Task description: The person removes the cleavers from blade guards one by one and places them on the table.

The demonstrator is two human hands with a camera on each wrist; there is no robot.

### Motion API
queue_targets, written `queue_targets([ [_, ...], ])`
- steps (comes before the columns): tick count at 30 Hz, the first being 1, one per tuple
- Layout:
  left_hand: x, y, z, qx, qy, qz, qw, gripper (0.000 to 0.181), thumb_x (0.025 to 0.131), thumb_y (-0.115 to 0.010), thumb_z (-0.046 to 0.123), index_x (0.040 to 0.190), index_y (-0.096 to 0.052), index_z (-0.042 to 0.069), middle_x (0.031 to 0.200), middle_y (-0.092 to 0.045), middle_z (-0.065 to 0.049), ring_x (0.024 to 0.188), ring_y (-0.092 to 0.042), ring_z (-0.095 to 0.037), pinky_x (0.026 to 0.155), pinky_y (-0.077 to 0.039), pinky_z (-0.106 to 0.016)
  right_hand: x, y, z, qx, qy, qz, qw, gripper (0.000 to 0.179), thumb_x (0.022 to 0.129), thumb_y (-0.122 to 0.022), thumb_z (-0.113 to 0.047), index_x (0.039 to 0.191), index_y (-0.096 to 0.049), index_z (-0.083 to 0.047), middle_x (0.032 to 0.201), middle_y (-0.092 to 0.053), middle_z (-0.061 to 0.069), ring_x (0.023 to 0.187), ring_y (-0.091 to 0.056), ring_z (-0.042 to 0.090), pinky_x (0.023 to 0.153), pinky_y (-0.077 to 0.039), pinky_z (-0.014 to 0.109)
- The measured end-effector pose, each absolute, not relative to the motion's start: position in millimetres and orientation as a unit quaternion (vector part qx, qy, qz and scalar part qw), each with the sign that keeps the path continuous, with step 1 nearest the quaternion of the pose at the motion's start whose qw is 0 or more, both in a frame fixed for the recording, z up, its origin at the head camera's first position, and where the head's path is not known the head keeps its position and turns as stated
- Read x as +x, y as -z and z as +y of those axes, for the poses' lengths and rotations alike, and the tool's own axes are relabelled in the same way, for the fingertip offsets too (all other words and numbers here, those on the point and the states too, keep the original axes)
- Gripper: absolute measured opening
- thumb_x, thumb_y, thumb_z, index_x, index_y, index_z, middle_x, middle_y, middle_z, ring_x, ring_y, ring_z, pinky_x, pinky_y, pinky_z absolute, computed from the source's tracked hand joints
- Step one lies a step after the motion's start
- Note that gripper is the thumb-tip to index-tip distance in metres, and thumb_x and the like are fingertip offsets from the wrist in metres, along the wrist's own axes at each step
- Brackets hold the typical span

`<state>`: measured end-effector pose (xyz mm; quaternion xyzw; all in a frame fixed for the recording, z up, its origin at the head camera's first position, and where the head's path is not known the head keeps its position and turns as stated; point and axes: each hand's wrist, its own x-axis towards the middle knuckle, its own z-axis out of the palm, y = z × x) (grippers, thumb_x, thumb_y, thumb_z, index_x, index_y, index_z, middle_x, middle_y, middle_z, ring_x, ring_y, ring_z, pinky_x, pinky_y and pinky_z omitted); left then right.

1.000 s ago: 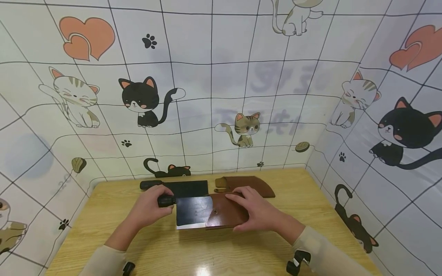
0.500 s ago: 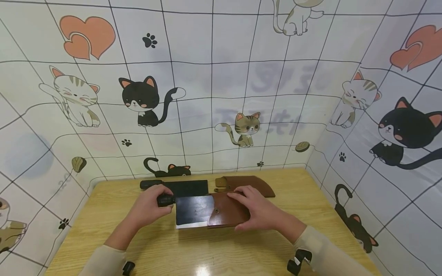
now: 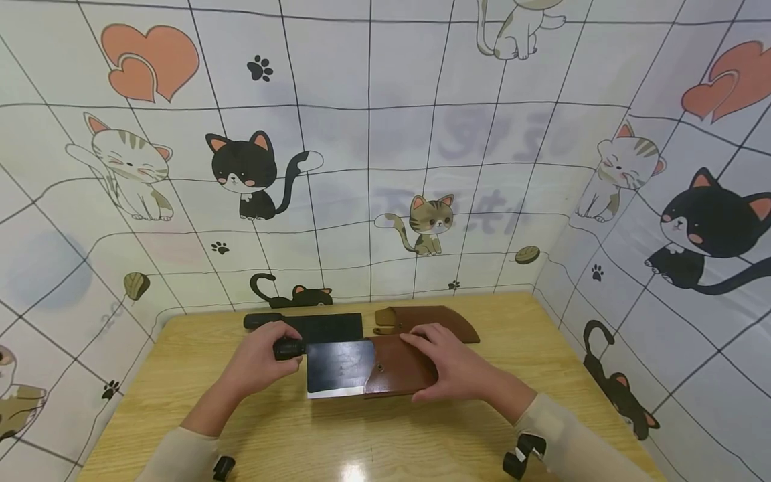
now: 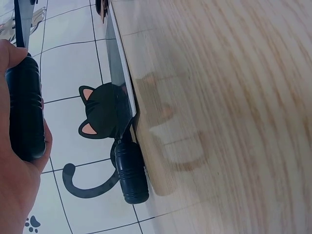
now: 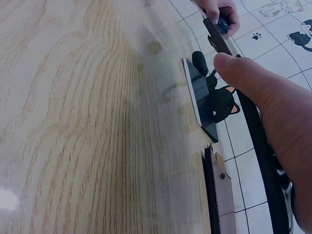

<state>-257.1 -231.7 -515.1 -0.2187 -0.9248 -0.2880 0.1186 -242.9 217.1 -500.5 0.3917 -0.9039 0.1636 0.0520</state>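
My left hand [image 3: 265, 360] grips the black handle [image 4: 27, 109] of a cleaver. Its broad dark blade [image 3: 339, 367], with a bright lower edge, points right. The blade's far part is hidden inside a brown leather sheath [image 3: 399, 368] with a small snap stud. My right hand [image 3: 454, 365] holds that sheath by its right end, thumb at the lower edge and fingers at the upper edge. Both are held above the table. Behind them lie a second cleaver [image 3: 325, 327] with a black handle and a second brown sheath [image 3: 436, 321] with a strap.
The wooden table [image 3: 337, 442] ends at a white fabric wall [image 3: 337, 154] with grid lines and cartoon cats, which also closes in both sides. The second cleaver and second sheath lie along the table's back edge.
The sheath in my right hand has shifted slightly to the right, and a little more blade shows. My left hand stays nearly still on the handle.
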Motion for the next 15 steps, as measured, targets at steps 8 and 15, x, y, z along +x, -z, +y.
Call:
queue_targets([
  [8, -257.0, 511.9, -232.5, -0.217, 0.292, -0.924, 0.116, 0.033, 0.085, -0.093, 0.022, 0.113, -0.075, 0.024, 0.113, -0.071, 0.006, 0.099, -0.066, -0.015, 0.082, -0.058, -0.043, -242.7, 498.0, 219.5, 0.392, -0.164, -0.903, 0.064, 0.116, 0.074, -0.1, -0.061, 0.169, -0.046, -0.02, 0.158, -0.048, 0.002, 0.146, -0.045, 0.026, 0.114, -0.046, 0.056],
  [15, -257.3, 512.5, -235.5, -0.208, 0.292, -0.927, 0.107, 0.034, 0.085, -0.093, 0.021, 0.113, -0.075, 0.023, 0.113, -0.071, 0.005, 0.098, -0.067, -0.015, 0.083, -0.059, -0.044, -245.0, 501.4, 225.2, 0.386, -0.162, -0.906, 0.064, 0.117, 0.074, -0.1, -0.061, 0.169, -0.045, -0.022, 0.158, -0.048, 0.001, 0.146, -0.045, 0.024, 0.116, -0.046, 0.054],
])
